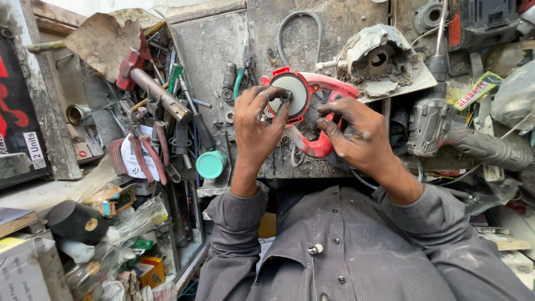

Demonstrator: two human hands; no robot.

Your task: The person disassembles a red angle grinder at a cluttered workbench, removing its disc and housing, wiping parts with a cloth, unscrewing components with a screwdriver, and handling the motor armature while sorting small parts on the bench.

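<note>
Nearest, the left hand [257, 125] pinches a small dark metal nut-like part [286, 97] at the centre of the white disc face, while the right hand [356, 131] curls narrowly around the curved handle of the red hard-plastic power-tool housing [312, 100] lying on the grimy grey metal bench top [212, 44]. The shell looks light and stiff but probably greasy, so the handle loop and round rim seem the surest holds. Beyond lies a dusty grey cast-metal gear casing [379, 58].

Left hand [257, 124] fingers curled forward, right hand [355, 132] pinching, both grimy
</note>
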